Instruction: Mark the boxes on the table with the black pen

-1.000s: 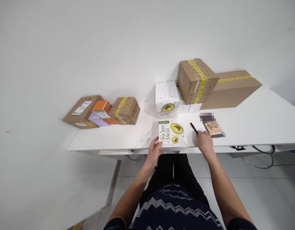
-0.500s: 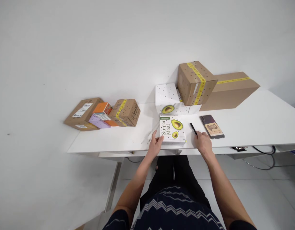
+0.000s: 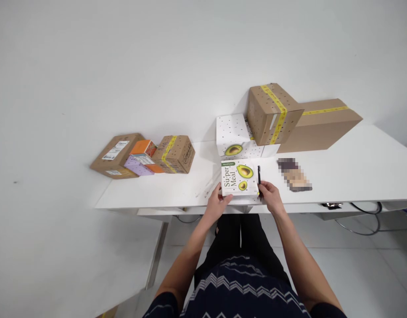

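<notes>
A white box printed with avocados and "Su-per Meal" (image 3: 239,177) lies flat near the front edge of the white table (image 3: 356,172). My left hand (image 3: 218,202) grips its near left corner. My right hand (image 3: 269,196) is at the box's near right corner and holds a black pen (image 3: 259,174), which lies along the box's right side pointing away from me.
Behind the box stand a white dotted avocado box (image 3: 233,138), a taped brown carton (image 3: 272,111) and a long flat carton (image 3: 322,122). A phone (image 3: 294,175) lies to the right. At the left end sit a labelled carton (image 3: 115,154), purple and orange boxes (image 3: 141,161) and a small taped carton (image 3: 175,153).
My right hand has moved left with the pen, from the bare table to the box's right edge. My left hand keeps its hold on the box, which has shifted slightly.
</notes>
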The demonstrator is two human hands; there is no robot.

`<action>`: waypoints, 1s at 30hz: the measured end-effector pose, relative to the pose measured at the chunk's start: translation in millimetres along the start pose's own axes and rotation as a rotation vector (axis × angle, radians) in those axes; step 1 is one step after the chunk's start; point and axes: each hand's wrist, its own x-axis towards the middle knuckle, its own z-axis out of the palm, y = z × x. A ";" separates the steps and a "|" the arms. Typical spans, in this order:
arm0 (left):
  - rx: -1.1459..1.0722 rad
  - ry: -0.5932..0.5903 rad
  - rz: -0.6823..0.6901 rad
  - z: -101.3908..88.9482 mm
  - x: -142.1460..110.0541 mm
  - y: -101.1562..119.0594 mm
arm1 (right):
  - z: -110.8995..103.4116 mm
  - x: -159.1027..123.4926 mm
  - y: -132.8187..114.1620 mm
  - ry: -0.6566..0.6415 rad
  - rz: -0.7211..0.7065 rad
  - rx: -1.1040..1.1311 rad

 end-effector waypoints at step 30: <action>0.160 0.040 0.231 5.9 19.1 -21.8 | 7.6 5.0 -7.3 0.037 0.033 0.053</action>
